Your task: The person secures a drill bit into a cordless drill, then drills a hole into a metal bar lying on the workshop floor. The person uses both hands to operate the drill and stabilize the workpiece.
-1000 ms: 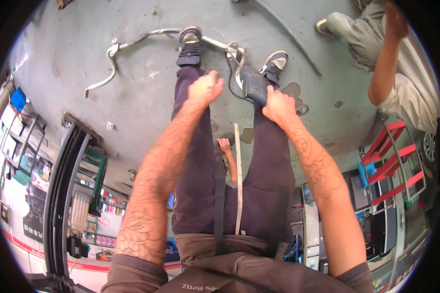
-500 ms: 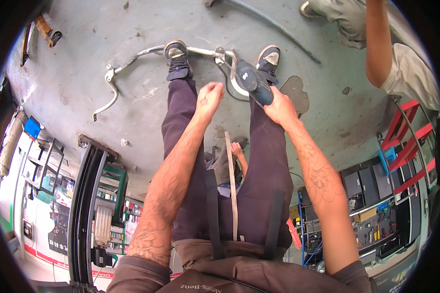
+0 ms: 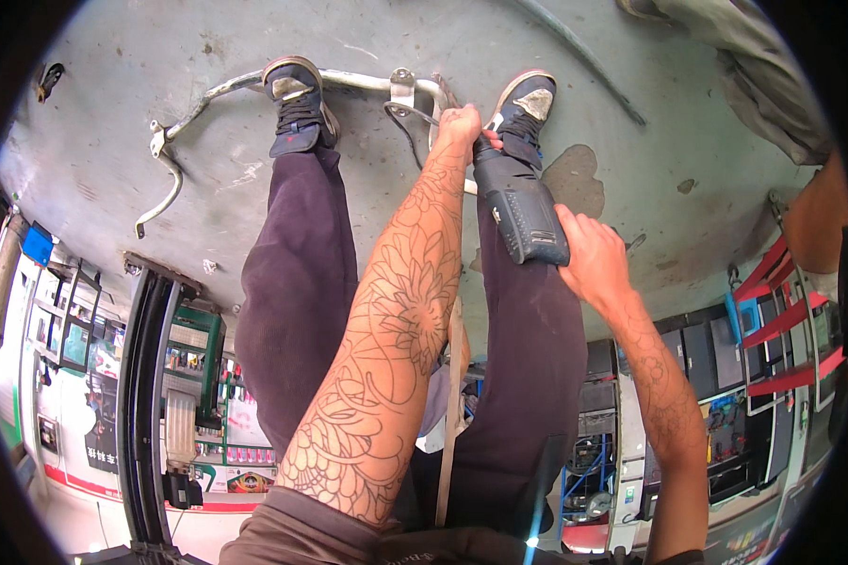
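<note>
A dark, blocky power tool (image 3: 521, 215) hangs over my right shin, its front end pointing toward the floor. At its front end my left hand (image 3: 460, 127) is closed, with fingertips against the tool; the far side of the grip is hidden. Along the rear right side, my right hand (image 3: 595, 252) presses on the casing with bent fingers, partly out of sight behind it. Under my left shoe (image 3: 297, 104) lies a bent, whitish metal bar (image 3: 358, 79) with a bracket (image 3: 402, 89). A dark cable (image 3: 410, 139) loops beside my left hand.
My right shoe (image 3: 528, 108) stands near the bar's right bend. A grey hose-like length (image 3: 589, 66) lies farther ahead. Another person's trousers (image 3: 754, 66) show at the upper right, above a red metal frame (image 3: 787, 297). A dark post (image 3: 141, 377) rises at the left.
My left hand has moved right to the power tool's front end. My right hand has shifted to its rear side, and the tool has turned and come closer to me.
</note>
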A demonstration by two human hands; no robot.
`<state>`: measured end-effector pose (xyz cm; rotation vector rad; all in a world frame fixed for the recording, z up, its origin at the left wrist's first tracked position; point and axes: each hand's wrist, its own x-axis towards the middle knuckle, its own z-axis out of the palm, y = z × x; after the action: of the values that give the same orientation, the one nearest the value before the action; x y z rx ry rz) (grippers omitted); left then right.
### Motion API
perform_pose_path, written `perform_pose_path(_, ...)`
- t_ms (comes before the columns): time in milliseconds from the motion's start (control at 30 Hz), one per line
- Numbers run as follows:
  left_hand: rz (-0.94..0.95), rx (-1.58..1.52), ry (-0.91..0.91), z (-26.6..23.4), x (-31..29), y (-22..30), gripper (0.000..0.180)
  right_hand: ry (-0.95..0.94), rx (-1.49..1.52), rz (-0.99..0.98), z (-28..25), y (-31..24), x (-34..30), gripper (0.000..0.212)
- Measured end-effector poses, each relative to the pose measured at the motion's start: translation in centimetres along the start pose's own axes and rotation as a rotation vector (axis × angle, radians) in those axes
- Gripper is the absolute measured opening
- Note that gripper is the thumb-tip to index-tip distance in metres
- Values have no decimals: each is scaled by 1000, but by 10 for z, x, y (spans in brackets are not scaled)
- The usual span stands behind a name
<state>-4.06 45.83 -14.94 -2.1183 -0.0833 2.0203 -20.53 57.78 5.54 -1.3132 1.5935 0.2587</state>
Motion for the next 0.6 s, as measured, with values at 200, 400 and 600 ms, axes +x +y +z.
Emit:
perform_pose_path(200, -72, -93, -29, -17, -25, 12, 24, -30, 9, 73, -26, -50, -10, 76)
perform_pose_path(400, -70, -159, -22, -56, -67, 21, 27, 4, 31, 18, -46, -89, -19, 74)
perform_pose_path(600, -63, -175, -38, -68, -79, 32, 25, 9, 29, 66, -55, -115, -17, 66)
